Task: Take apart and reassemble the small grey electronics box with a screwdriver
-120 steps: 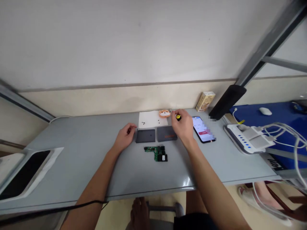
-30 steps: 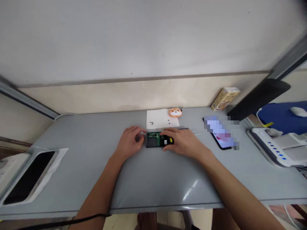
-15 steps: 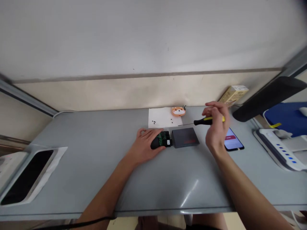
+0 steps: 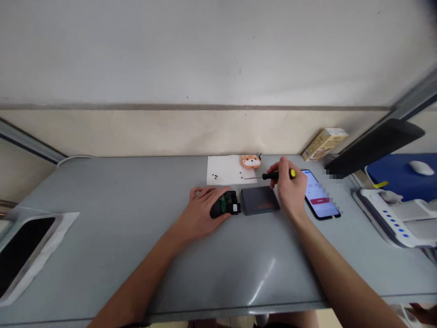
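Note:
My left hand (image 4: 201, 212) is wrapped round the left part of a small black device (image 4: 233, 208) whose green circuit board shows. Between the fingers of my right hand (image 4: 290, 187) is a black and yellow screwdriver (image 4: 272, 176). Its thin shaft points left, the tip over a white sheet of paper (image 4: 225, 163) near tiny dark pieces (image 4: 241, 173). Several more such pieces (image 4: 215, 176) lie on the sheet's left part. A flat dark grey box (image 4: 260, 201) rests between my hands, just right of the device.
An orange animal-faced case (image 4: 251, 161) sits on the paper's back right. To the right are a lit phone (image 4: 321, 200), a carton (image 4: 324, 144), a black cylindrical object (image 4: 378, 146), a power strip (image 4: 378, 218) and a mouse (image 4: 421, 167). Another phone-like device (image 4: 25, 250) lies far left.
My right hand has moved left with the screwdriver, bringing its tip close to the small pieces on the paper and uncovering more of the lit phone. The whole view has shifted slightly.

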Action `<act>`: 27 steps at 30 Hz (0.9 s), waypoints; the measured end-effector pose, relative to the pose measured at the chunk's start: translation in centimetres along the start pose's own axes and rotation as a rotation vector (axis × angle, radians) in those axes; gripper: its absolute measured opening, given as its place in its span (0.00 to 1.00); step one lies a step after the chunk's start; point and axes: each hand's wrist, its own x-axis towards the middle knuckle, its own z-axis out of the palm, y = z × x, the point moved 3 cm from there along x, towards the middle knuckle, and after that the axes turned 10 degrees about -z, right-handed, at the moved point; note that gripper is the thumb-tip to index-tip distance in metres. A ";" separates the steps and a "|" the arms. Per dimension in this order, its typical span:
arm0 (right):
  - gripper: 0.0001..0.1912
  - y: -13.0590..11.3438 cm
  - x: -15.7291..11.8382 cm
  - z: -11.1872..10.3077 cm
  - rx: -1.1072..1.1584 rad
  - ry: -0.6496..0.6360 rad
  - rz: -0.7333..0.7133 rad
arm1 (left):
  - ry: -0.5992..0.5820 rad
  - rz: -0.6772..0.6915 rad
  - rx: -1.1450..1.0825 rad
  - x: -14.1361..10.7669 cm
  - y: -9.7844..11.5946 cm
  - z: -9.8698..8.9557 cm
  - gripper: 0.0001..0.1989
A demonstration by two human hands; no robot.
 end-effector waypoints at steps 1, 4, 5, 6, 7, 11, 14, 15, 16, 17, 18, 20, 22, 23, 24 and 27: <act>0.30 0.1 0.0 0.1 -0.011 -0.010 -0.002 | 0.004 -0.012 -0.007 0.0 0.0 0.0 0.30; 0.29 0.5 0.0 0.2 -0.017 -0.026 -0.008 | 0.019 -0.045 -0.026 0.0 -0.3 0.2 0.31; 0.29 0.5 0.0 0.2 -0.017 -0.024 -0.009 | 0.023 -0.051 -0.031 0.1 -0.4 0.3 0.31; 0.29 0.6 0.0 0.1 -0.018 -0.021 -0.009 | 0.024 -0.055 -0.034 0.1 -0.4 0.3 0.31; 0.30 0.6 0.0 0.1 -0.021 -0.016 -0.010 | 0.022 -0.056 -0.037 0.1 -0.4 0.4 0.31; 0.30 0.7 0.1 0.0 -0.017 -0.014 -0.018 | 0.015 -0.063 -0.052 0.2 -0.3 0.4 0.30; 0.30 0.9 0.1 0.1 0.008 -0.014 -0.010 | 0.020 -0.062 -0.065 0.2 -0.3 0.3 0.32; 0.30 0.9 0.1 0.1 0.024 -0.006 -0.005 | 0.020 -0.061 -0.069 0.2 -0.3 0.3 0.32; 0.30 1.0 0.1 0.1 0.043 0.006 -0.002 | 0.019 -0.060 -0.075 0.2 -0.3 0.3 0.32; 0.29 1.1 0.2 0.1 0.062 0.022 -0.003 | 0.017 -0.060 -0.082 0.2 -0.3 0.3 0.32; 0.29 1.1 0.2 0.1 0.082 0.039 -0.007 | 0.016 -0.059 -0.088 0.2 -0.3 0.3 0.32; 0.29 1.2 0.3 0.1 0.127 0.072 -0.010 | 0.017 -0.058 -0.098 0.2 -0.2 0.3 0.33; 0.28 1.3 0.3 0.2 0.190 0.106 0.018 | 0.018 -0.061 -0.102 0.3 -0.1 0.3 0.35; 0.28 1.3 0.3 0.2 0.231 0.122 0.046 | 0.018 -0.066 -0.103 0.3 0.0 0.3 0.36; 0.27 1.4 0.3 0.3 0.277 0.133 0.080 | 0.018 -0.073 -0.106 0.3 0.0 0.2 0.37; 0.26 1.5 0.1 0.6 0.403 0.122 0.165 | 0.008 -0.100 -0.132 0.4 0.2 0.2 0.38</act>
